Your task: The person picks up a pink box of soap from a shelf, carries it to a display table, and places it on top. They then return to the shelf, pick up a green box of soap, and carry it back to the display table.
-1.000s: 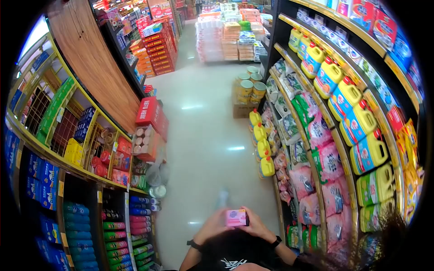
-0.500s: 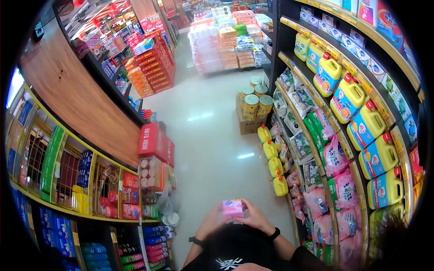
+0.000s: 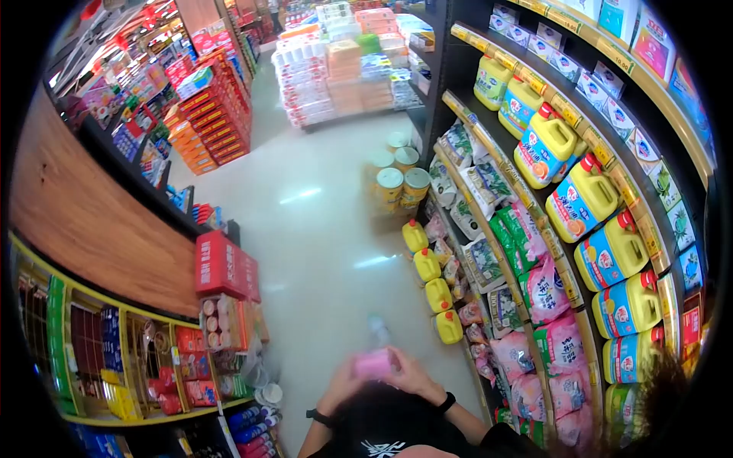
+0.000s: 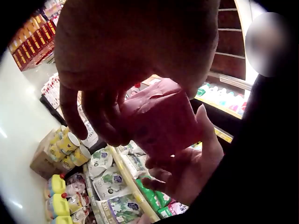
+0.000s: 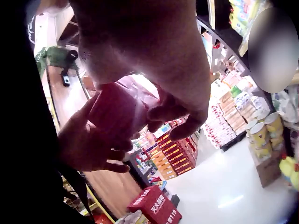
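A small pink wrapped pack [image 3: 373,366], blurred in the head view, is held between both hands in front of the body. My left hand [image 3: 343,383] grips it from the left, and my right hand [image 3: 413,373] from the right. Up close in the left wrist view, the pack [image 4: 163,119] shows a creased, folded wrapper end. There the fingers of the right hand [image 4: 194,170] support its lower corner. The right wrist view has the pack [image 5: 119,109] between the two hands, with the left hand's [image 5: 86,144] thumb and fingers around one side.
Shelves on the right carry yellow jugs [image 3: 546,145] and pink bags [image 3: 561,343]. More yellow jugs [image 3: 439,296] and stacked cans [image 3: 389,187] stand on the floor there. At left are a red box [image 3: 217,263] and a wooden panel [image 3: 99,191]. Pallet stacks [image 3: 336,72] stand ahead.
The pack's printed label faced the head camera earlier; now a blurred, plainer pink side shows, so the hands have turned it. The head view has also swung and tilted along the aisle.
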### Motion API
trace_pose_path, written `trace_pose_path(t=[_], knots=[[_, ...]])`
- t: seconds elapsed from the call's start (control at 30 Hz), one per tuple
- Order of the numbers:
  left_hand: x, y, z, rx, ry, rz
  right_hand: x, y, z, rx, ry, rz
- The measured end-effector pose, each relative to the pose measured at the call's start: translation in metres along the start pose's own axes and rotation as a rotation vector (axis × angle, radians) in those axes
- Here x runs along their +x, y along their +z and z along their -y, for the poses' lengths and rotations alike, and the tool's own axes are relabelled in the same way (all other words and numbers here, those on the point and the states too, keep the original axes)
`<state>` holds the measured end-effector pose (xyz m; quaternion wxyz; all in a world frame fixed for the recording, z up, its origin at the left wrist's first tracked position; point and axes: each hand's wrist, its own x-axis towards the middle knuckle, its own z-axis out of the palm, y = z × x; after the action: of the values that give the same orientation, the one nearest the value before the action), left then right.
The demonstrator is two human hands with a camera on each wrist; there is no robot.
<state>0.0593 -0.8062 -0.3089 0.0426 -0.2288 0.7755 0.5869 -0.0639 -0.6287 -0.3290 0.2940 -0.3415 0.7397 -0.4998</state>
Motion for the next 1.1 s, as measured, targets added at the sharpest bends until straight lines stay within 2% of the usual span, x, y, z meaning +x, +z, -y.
trace_pose_path(t=[0.1, 0.2, 0.3, 0.4, 0.53, 0.6, 0.7, 0.83, 1.0, 1.1], knots=[[0.052, -0.004, -0.003, -0.018, 0.011, 0.043, 0.030, -0.021, -0.001, 0.062, 0.007, -0.069], [0.103, -0.014, -0.056, -0.103, 0.047, 0.115, 0.058, -0.056, 0.010, 0.031, 0.102, -0.107], [0.160, -0.014, -0.043, -0.100, 0.249, 0.177, 0.091, -0.092, 0.020, 0.190, 0.309, -0.109], [0.201, -0.010, -0.044, 0.043, 0.383, 0.076, 0.127, -0.112, 0.015, 0.385, 0.115, -0.134], [0.231, -0.035, -0.078, -0.059, 0.423, 0.109, 0.170, -0.135, 0.025, 0.301, 0.132, -0.085], [0.237, -0.044, -0.083, -0.188, 0.417, 0.112, 0.187, -0.137, 0.027, 0.234, 0.079, -0.061], [0.246, -0.066, -0.078, -0.123, 0.475, 0.071, 0.211, -0.132, 0.025, 0.200, 0.079, -0.022], [0.247, -0.095, -0.078, -0.094, 0.426, -0.062, 0.249, -0.109, 0.012, 0.366, 0.103, 0.066], [0.258, -0.125, -0.070, -0.085, 0.313, -0.192, 0.298, -0.094, -0.002, 0.343, 0.114, 0.140], [0.274, -0.145, -0.065, -0.080, 0.306, -0.234, 0.332, -0.085, -0.012, 0.357, 0.115, 0.189]])
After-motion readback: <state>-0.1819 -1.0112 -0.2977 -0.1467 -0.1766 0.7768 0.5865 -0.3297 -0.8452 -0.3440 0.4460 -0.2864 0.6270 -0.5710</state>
